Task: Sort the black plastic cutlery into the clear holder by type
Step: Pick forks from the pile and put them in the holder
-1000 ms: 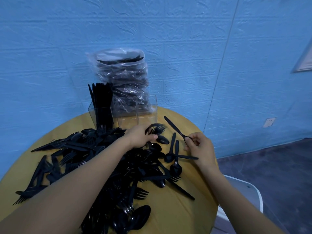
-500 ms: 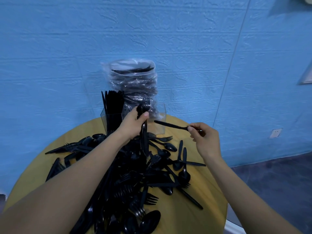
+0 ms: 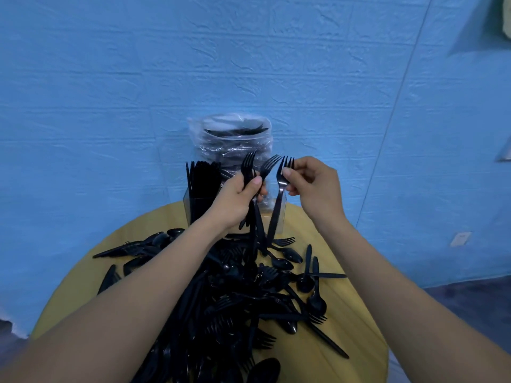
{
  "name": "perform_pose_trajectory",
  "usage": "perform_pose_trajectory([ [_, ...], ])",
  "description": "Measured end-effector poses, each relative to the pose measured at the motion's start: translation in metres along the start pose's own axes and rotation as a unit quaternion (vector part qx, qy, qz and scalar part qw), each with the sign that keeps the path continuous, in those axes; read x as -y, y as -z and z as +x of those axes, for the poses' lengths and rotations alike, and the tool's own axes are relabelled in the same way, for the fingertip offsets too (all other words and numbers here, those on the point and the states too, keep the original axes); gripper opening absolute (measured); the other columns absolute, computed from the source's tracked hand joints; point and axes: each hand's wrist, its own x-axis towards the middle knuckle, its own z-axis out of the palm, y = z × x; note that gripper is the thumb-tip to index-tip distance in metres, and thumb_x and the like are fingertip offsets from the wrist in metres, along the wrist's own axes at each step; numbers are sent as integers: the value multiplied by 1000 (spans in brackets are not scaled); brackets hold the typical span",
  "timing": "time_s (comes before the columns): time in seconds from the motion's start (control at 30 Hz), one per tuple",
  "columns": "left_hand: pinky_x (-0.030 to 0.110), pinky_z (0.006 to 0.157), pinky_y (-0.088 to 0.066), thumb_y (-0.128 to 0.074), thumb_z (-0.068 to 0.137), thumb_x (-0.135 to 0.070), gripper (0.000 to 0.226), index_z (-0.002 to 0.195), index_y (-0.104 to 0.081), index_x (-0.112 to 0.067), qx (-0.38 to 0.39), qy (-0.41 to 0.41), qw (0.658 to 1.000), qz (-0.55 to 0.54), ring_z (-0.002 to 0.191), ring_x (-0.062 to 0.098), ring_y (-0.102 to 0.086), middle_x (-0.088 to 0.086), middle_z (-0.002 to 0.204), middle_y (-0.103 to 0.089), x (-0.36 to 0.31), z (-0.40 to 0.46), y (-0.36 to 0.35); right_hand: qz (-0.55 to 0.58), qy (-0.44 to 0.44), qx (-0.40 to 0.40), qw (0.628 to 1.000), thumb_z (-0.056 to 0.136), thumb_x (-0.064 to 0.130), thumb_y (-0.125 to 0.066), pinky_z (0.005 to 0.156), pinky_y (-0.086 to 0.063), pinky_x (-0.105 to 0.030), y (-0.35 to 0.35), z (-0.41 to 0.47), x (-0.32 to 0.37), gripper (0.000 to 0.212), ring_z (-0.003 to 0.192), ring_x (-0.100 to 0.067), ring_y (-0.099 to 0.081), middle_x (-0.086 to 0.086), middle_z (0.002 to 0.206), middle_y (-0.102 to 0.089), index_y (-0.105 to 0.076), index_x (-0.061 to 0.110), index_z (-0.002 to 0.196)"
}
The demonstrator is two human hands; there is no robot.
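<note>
My left hand point(image 3: 237, 200) grips a small bunch of black forks point(image 3: 255, 172), tines up, above the table. My right hand point(image 3: 312, 186) pinches the neck of another black fork point(image 3: 279, 200) just right of that bunch, its handle hanging down. Behind both hands stands the clear holder point(image 3: 193, 205); its left compartment is packed with upright black knives point(image 3: 203, 178), and the other compartments are mostly hidden by my hands. A big heap of mixed black cutlery point(image 3: 235, 297) covers the middle of the round yellow table point(image 3: 356, 333).
A clear plastic bag point(image 3: 232, 139) with more black cutlery stands against the blue wall behind the holder. Loose spoons and forks lie to the right of the heap, near the table's edge. Dark floor shows at the lower right.
My left hand has lifted its forks higher, up in front of the holder. My right hand no longer holds the knife out sideways; it now pinches a fork beside the left hand's bunch.
</note>
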Motion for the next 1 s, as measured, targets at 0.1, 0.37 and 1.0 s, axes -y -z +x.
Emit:
perform_pose_trajectory([
  [0.1, 15, 63, -46, -39, 101, -15, 16, 94, -54, -14, 8, 7, 999, -35, 66, 2, -54, -2, 78, -56, -5, -6, -4, 70, -34, -9, 997, 89, 3, -61, 54, -49, -16, -13, -4, 1, 4, 48, -2, -54, -7, 71, -60, -60, 7, 88],
  [0.37, 14, 50, -45, -36, 101, -16, 22, 95, -57, -14, 83, 113, 971, -194, 52, 0, -55, -9, 62, -63, -18, -24, 0, 201, -64, 27, 977, 88, -5, -57, 53, -49, -16, -20, -15, 1, 20, 47, -3, -52, 7, 61, -60, -63, 10, 100],
  [1.0, 21, 45, -51, -49, 97, -25, 28, 78, -59, -7, -13, 159, 981, -114, 51, 10, -65, 2, 60, -68, -20, -25, 13, 65, -37, 105, 992, 82, -3, -67, 50, -45, -17, -22, -15, 10, 18, 47, -4, -51, -2, 61, -60, -59, 10, 73],
])
